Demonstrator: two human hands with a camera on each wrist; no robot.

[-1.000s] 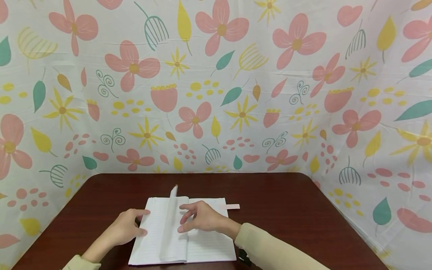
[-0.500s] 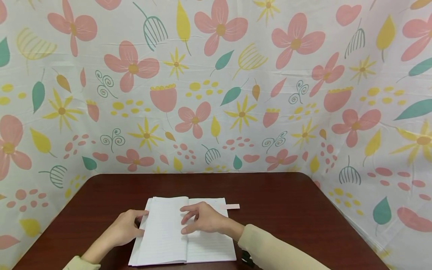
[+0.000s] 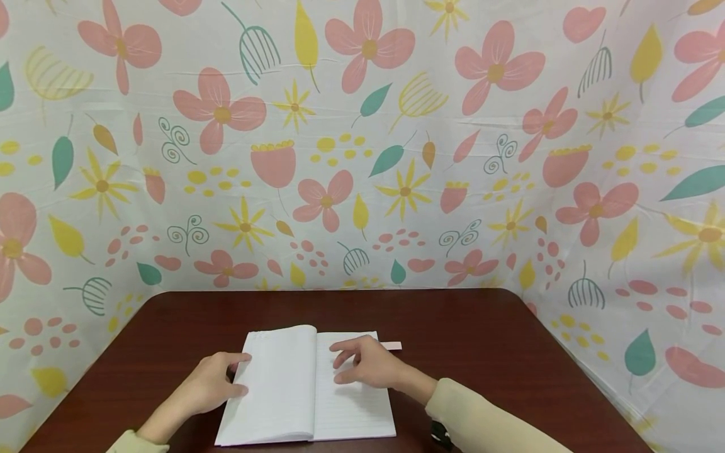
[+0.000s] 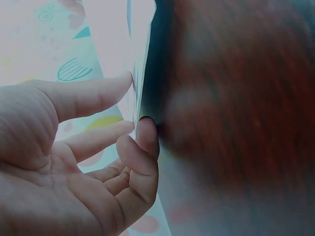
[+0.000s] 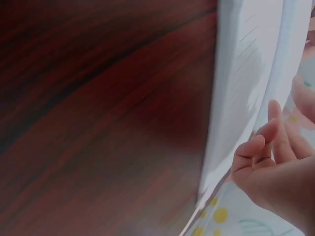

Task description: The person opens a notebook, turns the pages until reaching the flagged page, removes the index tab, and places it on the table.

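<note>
An open lined notebook (image 3: pixel 277 390) lies on the table, its left page bulging slightly near the spine. At its left edge, my left hand (image 3: pixel 206 384) holds the pages. In the left wrist view, the thumb and a finger of the left hand (image 4: pixel 74 147) meet the page edges, and other fingers curl under the notebook (image 4: pixel 143 54). Over the right page hovers my right hand (image 3: pixel 368 363), fingers loosely bent with nothing between them. The right wrist view has the right hand (image 5: pixel 275 162) beside the notebook (image 5: pixel 246 73). A pale pink strip (image 3: pixel 392 345) sticks out from the right page's edge.
The dark reddish-brown table (image 3: pixel 453 327) has rounded far corners. Behind it and at both sides hangs a white floral cloth (image 3: pixel 362 251). A small black object (image 3: pixel 440 434) shows under the right sleeve (image 3: pixel 481 415).
The page that stood upright near the spine has fallen left and now lies flat on the left side. My right hand has shifted right over the right page; the left stays at the edge.
</note>
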